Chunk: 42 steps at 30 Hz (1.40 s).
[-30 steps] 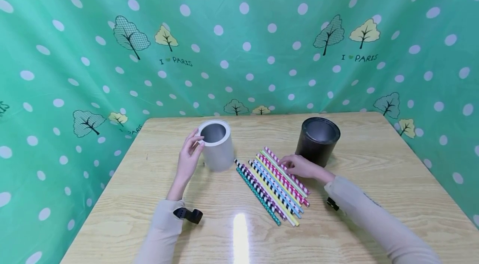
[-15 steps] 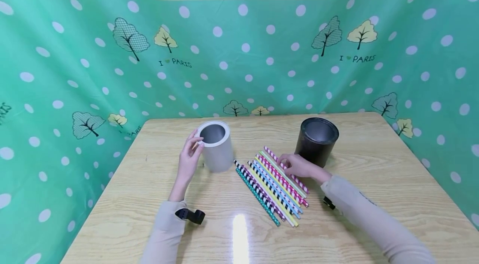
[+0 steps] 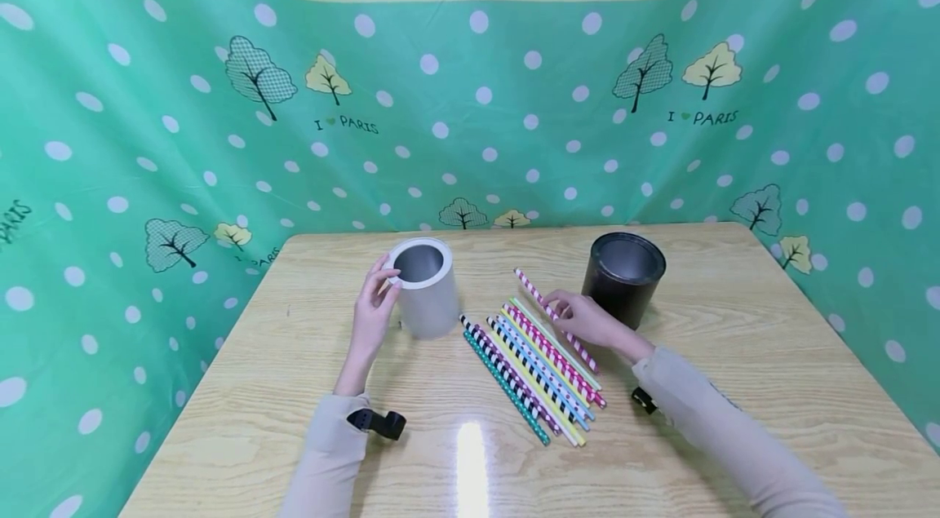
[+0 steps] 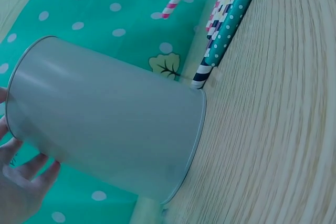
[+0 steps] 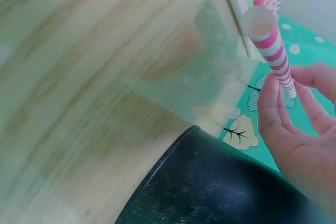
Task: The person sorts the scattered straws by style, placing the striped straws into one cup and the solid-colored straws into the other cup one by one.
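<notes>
My left hand (image 3: 370,320) grips the rim of a light grey cylindrical container (image 3: 429,307), fingers over its edge and thumb on the near side. The left wrist view shows those fingers (image 4: 32,174) against the smooth outer wall. My right hand (image 3: 587,320) pinches a pink-and-white striped paper straw (image 3: 530,286) near its middle. In the right wrist view this straw (image 5: 273,51) is raised off the table, one open end toward the camera. Several other patterned straws (image 3: 529,375) lie side by side on the table, just left of the right hand.
A black cylindrical container (image 3: 620,294) stands upright right behind the right hand. The wooden table (image 3: 294,420) ends at a green dotted curtain (image 3: 485,118) at the back and sides. Its front has a bright light reflection.
The right hand has lifted the pink-and-white straw out of the row and moved it slightly up and away from the others. The left hand stays on the grey container.
</notes>
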Available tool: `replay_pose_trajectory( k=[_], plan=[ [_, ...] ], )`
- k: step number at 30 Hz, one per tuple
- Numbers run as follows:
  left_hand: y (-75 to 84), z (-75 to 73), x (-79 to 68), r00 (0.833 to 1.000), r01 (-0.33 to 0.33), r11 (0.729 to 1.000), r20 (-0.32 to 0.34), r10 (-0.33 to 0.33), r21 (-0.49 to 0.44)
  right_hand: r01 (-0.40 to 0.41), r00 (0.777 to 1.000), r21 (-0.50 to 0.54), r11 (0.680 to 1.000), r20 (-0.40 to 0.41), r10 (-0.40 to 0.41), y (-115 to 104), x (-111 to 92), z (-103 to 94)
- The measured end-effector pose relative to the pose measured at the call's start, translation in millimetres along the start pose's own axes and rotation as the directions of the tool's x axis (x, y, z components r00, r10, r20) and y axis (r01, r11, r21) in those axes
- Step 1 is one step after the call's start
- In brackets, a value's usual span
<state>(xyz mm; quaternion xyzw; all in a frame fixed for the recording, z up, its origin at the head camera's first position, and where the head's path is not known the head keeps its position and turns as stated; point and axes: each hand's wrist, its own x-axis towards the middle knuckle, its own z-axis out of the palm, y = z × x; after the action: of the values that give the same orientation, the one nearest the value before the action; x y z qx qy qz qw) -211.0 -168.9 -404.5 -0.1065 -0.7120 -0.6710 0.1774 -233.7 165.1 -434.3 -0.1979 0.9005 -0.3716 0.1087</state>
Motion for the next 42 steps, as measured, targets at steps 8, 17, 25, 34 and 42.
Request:
replay_pose_trajectory(
  k=[8, 17, 25, 34, 42],
  plan=[
    [-0.5, 0.7, -0.1, 1.000, -0.008, 1.000, -0.002, 0.008, 0.000, 0.058, 0.997, 0.088, 0.994, -0.058, -0.053, -6.2, 1.4, -6.3],
    [-20.7, -4.0, 4.8, 1.000, -0.008, 1.000, -0.015, 0.008, 0.005, 0.059, 0.992, 0.167, 0.984, -0.116, -0.040, -20.8, 3.5, -10.3],
    [-15.8, -2.7, 4.0, 1.000, -0.014, 1.000, -0.013, 0.015, 0.014, 0.067, 0.988, 0.280, 0.958, -0.154, -0.024, -34.4, 8.6, -10.9],
    [1.3, 1.7, -0.8, 1.000, -0.008, 1.000, -0.015, 0.008, 0.015, 0.110, 0.973, 0.422, 0.900, -0.231, -0.011, -56.3, 17.7, -10.9],
    [-0.6, 2.5, -0.8, 1.000, -0.007, 1.000, -0.018, 0.007, 0.001, 0.159, 0.950, 0.488, 0.858, -0.313, 0.002, -76.4, 25.4, -11.8]
  ],
)
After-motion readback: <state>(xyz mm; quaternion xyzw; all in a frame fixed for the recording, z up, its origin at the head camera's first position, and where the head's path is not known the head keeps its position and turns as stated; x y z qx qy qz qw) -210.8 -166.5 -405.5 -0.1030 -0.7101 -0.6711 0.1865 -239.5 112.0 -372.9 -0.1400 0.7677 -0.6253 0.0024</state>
